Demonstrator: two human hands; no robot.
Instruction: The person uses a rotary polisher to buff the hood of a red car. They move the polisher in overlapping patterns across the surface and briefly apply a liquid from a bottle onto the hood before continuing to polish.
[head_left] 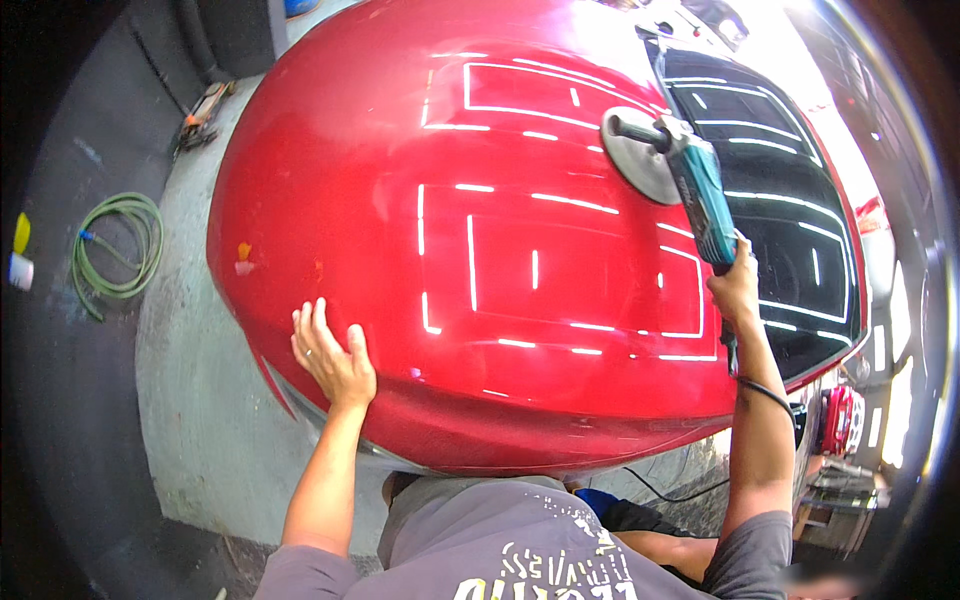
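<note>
R hand has its fingers curled round the back end of a teal polisher. The round pad is over the red hood, nr the dark windshield; can't tell if they touch. L hand is on the hood w/ fingers a bit spread. Grey shirt has pale letters.

- The glossy red hood adjoined the windshield.
- The left hand rested on the hood, well apart from the windshield.
- The polisher pad overlay the hood near the windshield; contact was unclear.
</note>
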